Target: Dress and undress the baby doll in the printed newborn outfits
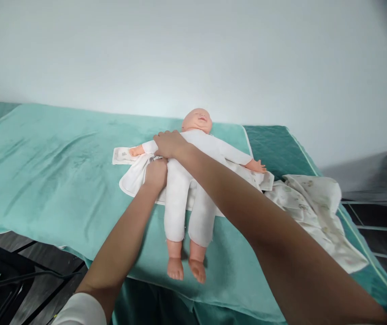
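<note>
A baby doll [176, 198] with a white cloth body lies face up on a green cover, its head toward the wall and its arms spread. Under its back a white baby shirt [131, 181] is laid out open, one sleeve beneath the doll's hand on the left. My left hand [157, 174] is closed at the doll's side, on the shirt's cloth; its fingertips are hidden. Over the doll's upper arm and shoulder on the left, my right hand [170, 143] curls its fingers around the arm. My right forearm crosses above the doll's body and hides part of it.
A printed white cloth garment [310, 210] lies crumpled at the right of the green-covered table [61, 171]. A plain wall [193, 54] stands behind. A black chair or cart [4, 280] is at the lower left, and a rack [379, 228] is at the right.
</note>
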Available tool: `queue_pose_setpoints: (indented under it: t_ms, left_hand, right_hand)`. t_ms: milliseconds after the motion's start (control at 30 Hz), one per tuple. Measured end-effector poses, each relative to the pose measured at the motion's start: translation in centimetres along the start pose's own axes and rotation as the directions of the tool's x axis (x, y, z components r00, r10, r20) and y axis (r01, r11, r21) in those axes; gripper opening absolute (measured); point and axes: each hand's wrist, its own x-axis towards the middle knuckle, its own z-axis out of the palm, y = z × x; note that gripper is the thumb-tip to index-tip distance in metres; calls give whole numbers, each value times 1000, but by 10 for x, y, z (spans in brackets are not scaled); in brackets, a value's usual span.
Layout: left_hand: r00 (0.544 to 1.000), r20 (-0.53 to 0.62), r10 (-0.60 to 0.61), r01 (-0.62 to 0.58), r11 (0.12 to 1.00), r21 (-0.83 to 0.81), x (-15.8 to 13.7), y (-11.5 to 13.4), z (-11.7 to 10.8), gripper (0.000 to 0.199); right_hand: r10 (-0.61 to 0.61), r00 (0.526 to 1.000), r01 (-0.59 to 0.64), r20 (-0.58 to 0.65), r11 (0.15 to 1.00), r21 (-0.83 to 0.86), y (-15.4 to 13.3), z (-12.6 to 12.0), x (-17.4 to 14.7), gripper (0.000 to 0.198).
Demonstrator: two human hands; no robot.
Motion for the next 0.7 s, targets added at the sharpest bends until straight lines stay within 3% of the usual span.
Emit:
queue_pose_setpoints:
  t_ms: [100, 167, 300, 367, 467, 600, 700]
  left_hand:
    - [993, 21, 117, -119, 982, 146, -3, -4, -6, 21]
    - [979, -75, 189, -166, 956, 241, -2, -10, -10, 23]
    - [955, -284, 87, 0, 956, 294, 9, -26, -20, 16]
    - [955, -296, -8, 71, 977, 200, 15, -34, -25, 11]
    - [939, -325, -114, 86, 991, -100, 19, -41, -30, 9]
    - [892, -413, -184, 22, 929, -369, 19, -47, -35, 8]
    - [883, -387, -266, 26, 850, -525, 21, -51, -35, 14]
  right_hand:
    - [-8, 1000, 8, -14, 999, 52, 9, 6, 6, 41]
    - [19, 995, -5, -98, 989, 146, 19, 8, -2, 39]
    - [95, 964, -5, -249, 940, 341, 34, 10, -26, 43]
    - [70, 957, 42, -283, 927, 372, 35, 9, -36, 40]
    - [34, 956, 74, -290, 933, 352, 31, 7, -43, 40]
    - [21, 973, 46, -231, 958, 284, 26, 5, -44, 48]
    - [57, 978, -11, -202, 976, 220, 26, 4, -43, 52]
